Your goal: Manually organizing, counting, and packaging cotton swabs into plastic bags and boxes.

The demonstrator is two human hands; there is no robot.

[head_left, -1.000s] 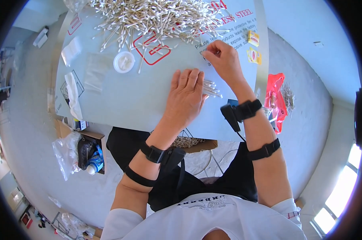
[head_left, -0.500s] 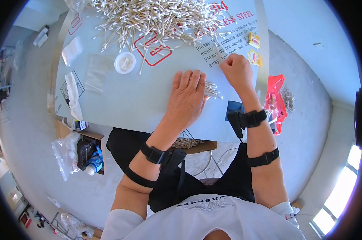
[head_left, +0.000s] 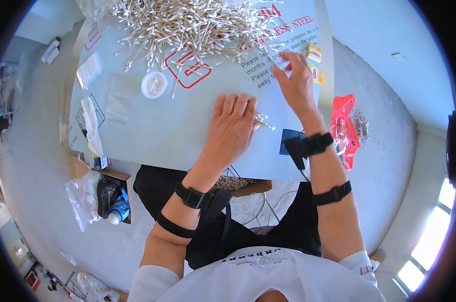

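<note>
My left hand [head_left: 232, 126] lies palm down on the sheet-covered table, closed over a small bundle of cotton swabs [head_left: 263, 121]. Their white tips stick out on its right side; the rest is hidden under the palm. Farther right, my right hand [head_left: 297, 83] is raised near the table's right part, thumb and fingers apart, with nothing seen between them. Beyond both hands a large heap of loose cotton swabs [head_left: 187, 27] spreads across the far part of the table [head_left: 152, 136]. A round white lid [head_left: 154, 85] with small white bits inside sits left of my left hand.
Two small yellow packets [head_left: 314, 52] lie along the right edge. At the left are clear plastic sleeves [head_left: 120, 96] and a crumpled white strip [head_left: 92, 126]. A dark square [head_left: 290, 141] lies by my right wrist. A red bag [head_left: 343, 126] hangs right; an open box [head_left: 114, 196] stands below left.
My right hand has gone from a closed fist to spread fingers and shifted slightly away from me. Fewer swab tips show beside my left hand, which stays over the bundle.
</note>
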